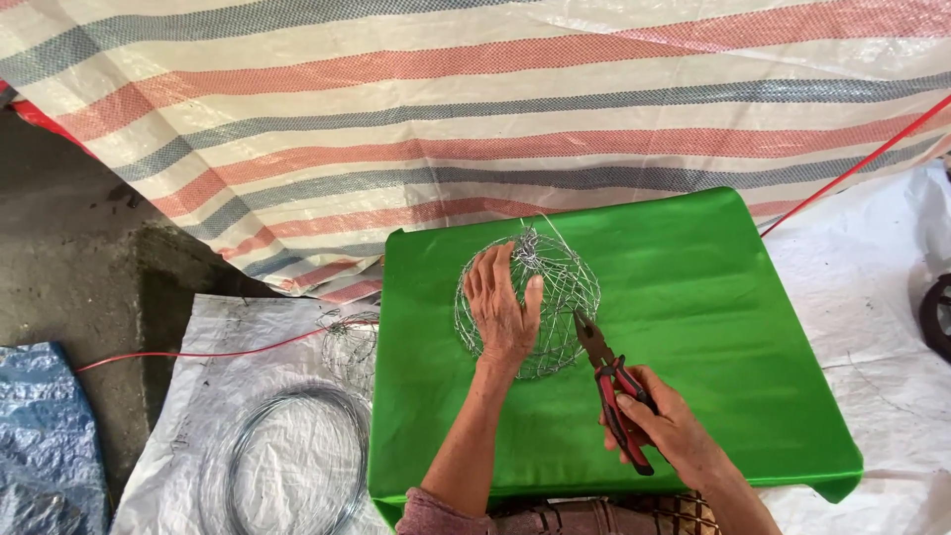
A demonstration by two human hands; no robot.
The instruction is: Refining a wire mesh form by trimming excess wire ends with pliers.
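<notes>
Far left: blue plastic sheet (45, 436) on bare concrete, not involved. Beside it, coil of grey wire (287, 461) flat on white sacking (228, 327); second small wire mesh piece (349, 342) at the edge of the green-covered table (713, 327), partly off it. Thin red cord (198, 355) across the floor toward the table.

Centre: wire mesh basket (530, 302) on the green cover, left of middle, dome-shaped, open weave of thin silvery wire, twisted knot at the top with one loose strand sticking up. Weave uneven; lower rim toward the wearer hard to read.

Left hand (500, 307) laid flat over the basket's left flank, fingers spread, pressing rather than clasping. Steadying only.

Right hand (669, 421) closed round red-and-black pliers (614, 386), handles gathered in the palm. Plier tip touching or just beside the basket's lower right edge; nose apparently nearly closed, any wire in it not discernible.

Judged step: twisting or trimming a strand at the rim. Next move likely to need firm hold-down from the left and a precise bite on one wire.

Behind: striped tarpaulin (446, 109).
</notes>
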